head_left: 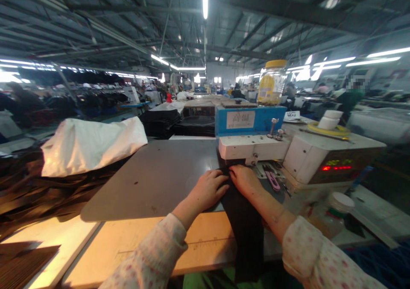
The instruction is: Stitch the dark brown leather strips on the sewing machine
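A long black fabric strip (245, 225) runs from under the head of a blue and white machine (253, 147) down over the table's front edge. At the machine's front, my left hand (209, 189) grips the strip's left edge, fingers together and bent over it. My right hand (246, 181) pinches the strip from the right, its fingertips close to the left hand's and near the machine head. Part of the strip under the fingers is hidden. Right of the right hand lie small pink thread snips (272, 178).
A grey metal plate (153, 182) spreads left of the machine. Brown strips (64, 190) lie under a white cloth bundle (94, 145). Black pieces (160, 122) are stacked behind. A control box (333, 156) with red digits and a white-lidded jar (341, 205) stand right.
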`<action>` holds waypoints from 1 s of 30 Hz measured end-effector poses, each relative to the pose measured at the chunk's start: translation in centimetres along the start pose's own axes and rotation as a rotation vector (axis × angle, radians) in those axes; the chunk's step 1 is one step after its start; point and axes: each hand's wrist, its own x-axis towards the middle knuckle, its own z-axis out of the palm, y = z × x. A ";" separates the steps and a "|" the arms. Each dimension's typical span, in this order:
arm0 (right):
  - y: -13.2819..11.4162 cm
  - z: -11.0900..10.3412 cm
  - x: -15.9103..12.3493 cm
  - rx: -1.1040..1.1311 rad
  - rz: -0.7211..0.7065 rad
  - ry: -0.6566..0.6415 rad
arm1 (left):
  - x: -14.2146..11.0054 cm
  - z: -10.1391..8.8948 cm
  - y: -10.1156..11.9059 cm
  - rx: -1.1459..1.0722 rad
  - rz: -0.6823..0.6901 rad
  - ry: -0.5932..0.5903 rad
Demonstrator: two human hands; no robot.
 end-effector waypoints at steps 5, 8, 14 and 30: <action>0.0 0.0 0.1 -0.004 0.026 -0.019 | 0.1 0.3 -0.3 0.001 0.006 0.014; -0.1 -0.1 0.0 0.002 0.031 -0.021 | 0.2 0.4 -0.3 -0.014 0.008 0.020; -0.1 -0.2 0.0 0.011 0.054 -0.033 | 0.1 0.3 -0.2 -0.020 0.011 0.016; -0.2 -0.2 -0.2 0.010 0.045 -0.011 | 0.0 0.2 -0.2 -0.025 0.018 0.009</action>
